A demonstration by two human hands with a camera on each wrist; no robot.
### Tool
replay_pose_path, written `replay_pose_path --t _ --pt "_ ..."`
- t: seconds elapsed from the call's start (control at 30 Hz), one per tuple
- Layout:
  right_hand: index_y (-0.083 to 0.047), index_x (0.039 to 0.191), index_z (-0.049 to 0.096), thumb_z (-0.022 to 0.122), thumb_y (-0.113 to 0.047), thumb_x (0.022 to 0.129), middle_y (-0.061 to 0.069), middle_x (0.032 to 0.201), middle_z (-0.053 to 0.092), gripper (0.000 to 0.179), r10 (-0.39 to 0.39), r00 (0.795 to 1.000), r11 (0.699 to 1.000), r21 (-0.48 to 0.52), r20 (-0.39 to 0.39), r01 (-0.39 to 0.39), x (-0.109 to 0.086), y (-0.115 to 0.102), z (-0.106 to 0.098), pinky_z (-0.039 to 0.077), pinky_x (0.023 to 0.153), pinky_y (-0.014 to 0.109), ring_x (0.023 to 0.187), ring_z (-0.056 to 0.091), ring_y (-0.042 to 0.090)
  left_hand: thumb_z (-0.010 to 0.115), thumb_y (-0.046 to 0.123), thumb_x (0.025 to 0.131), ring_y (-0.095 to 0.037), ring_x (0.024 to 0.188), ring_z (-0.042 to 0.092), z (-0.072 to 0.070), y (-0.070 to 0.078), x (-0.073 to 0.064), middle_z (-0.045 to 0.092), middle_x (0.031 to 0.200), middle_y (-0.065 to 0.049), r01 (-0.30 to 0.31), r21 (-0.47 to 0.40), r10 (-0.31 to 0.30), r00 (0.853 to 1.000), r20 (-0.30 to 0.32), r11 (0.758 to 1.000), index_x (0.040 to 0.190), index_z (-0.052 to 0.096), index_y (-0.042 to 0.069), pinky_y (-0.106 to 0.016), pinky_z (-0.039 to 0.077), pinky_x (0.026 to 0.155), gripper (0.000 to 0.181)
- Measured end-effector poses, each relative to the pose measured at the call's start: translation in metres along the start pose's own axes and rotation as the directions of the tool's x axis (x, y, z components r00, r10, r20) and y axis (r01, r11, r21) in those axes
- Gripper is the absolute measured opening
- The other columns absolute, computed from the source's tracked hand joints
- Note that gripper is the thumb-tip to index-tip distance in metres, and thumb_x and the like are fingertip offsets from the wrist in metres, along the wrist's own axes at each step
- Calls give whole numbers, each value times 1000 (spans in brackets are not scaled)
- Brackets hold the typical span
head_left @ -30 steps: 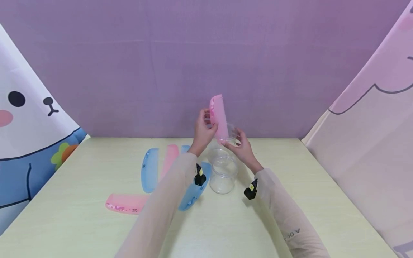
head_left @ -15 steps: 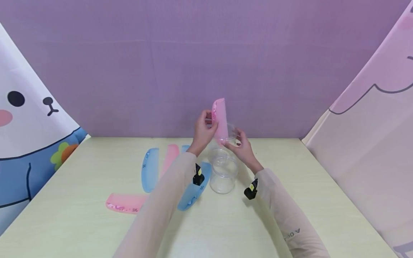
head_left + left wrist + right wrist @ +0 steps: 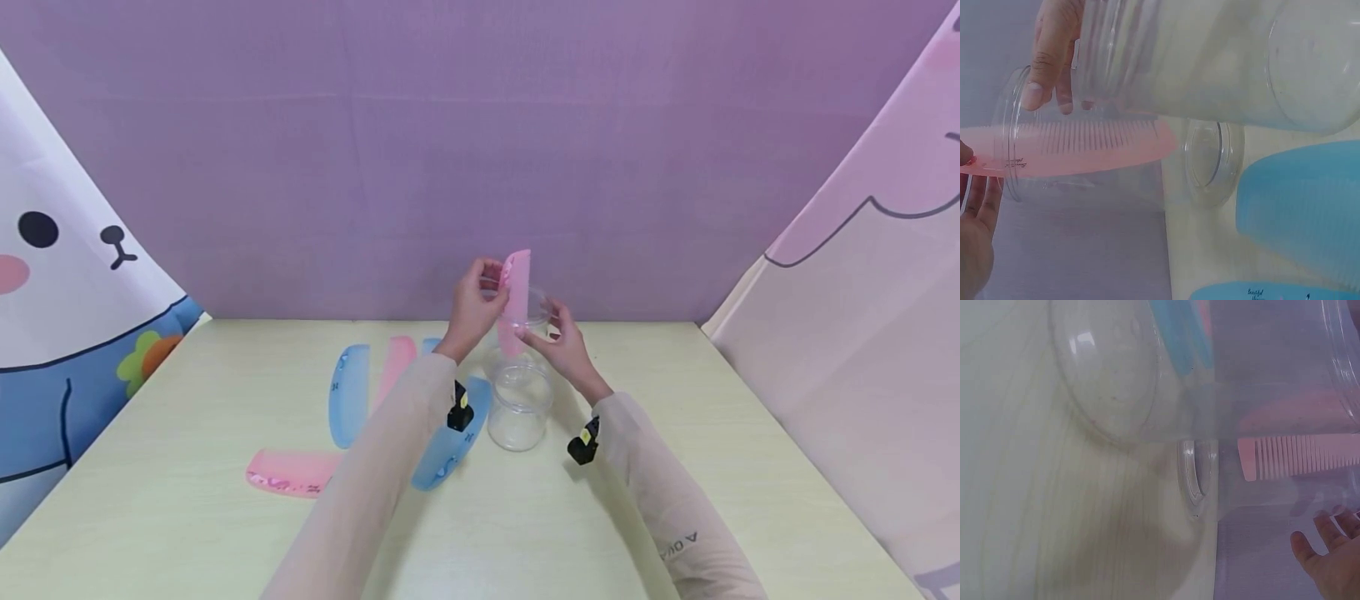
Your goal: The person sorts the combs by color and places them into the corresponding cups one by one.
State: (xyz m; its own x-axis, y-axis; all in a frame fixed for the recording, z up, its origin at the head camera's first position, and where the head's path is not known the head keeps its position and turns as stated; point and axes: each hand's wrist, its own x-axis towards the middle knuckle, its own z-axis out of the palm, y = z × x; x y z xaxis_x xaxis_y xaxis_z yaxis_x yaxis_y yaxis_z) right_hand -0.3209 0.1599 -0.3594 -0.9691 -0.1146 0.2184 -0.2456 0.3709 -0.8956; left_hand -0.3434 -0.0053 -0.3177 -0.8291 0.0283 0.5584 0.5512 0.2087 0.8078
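Note:
In the head view my left hand [image 3: 474,308] pinches a pink comb [image 3: 517,283] near its upper end. The comb stands nearly upright, its lower part inside the rear clear plastic jar [image 3: 538,307]. My right hand [image 3: 566,346] grips that jar near its rim, thumb in front and fingers on the right side. The left wrist view shows the comb's teeth [image 3: 1091,134] through the jar wall, with the right thumb pressed close below the rim. A second clear jar [image 3: 517,425] stands in front, partly covering the rear one.
Left of the jars lie a blue comb [image 3: 349,396], a pink comb [image 3: 396,362] and another blue comb [image 3: 431,344] farther back. A pink comb [image 3: 288,473] lies nearer, and a blue comb [image 3: 450,450] sits beside the front jar. A purple cloth [image 3: 360,167] hangs behind the table.
My left hand has moved slightly right and the pink comb has come down deeper into the rear jar, more upright now. My right hand and the jar have stayed in place.

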Motion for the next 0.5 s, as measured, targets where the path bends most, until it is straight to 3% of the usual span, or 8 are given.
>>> replay_pose_path --t 0.17,0.3,0.5 --pt "-12 142 21 67 -36 81 10 147 29 81 -26 1000 999 -31 -16 26 6 15 2 32 107 47 133 30 33 61 -1 81 -24 89 61 0 -5 2 60 99 -13 -8 26 7 1000 25 1000 109 51 3 -28 55 76 30" --pt "-11 141 22 67 -34 81 11 145 31 79 -44 999 998 -42 -32 43 8 17 2 34 105 47 132 32 33 62 0 82 -22 91 61 -1 -5 1 60 100 -11 -7 74 3 999 51 997 113 50 4 -27 54 78 33" --pt "-11 142 22 67 -36 81 10 146 31 80 -33 999 998 -52 -34 31 8 17 2 34 105 45 132 33 30 61 -4 81 -25 92 62 -4 -5 4 60 102 -14 -11 79 5 997 78 997 115 49 -1 -28 54 80 37"
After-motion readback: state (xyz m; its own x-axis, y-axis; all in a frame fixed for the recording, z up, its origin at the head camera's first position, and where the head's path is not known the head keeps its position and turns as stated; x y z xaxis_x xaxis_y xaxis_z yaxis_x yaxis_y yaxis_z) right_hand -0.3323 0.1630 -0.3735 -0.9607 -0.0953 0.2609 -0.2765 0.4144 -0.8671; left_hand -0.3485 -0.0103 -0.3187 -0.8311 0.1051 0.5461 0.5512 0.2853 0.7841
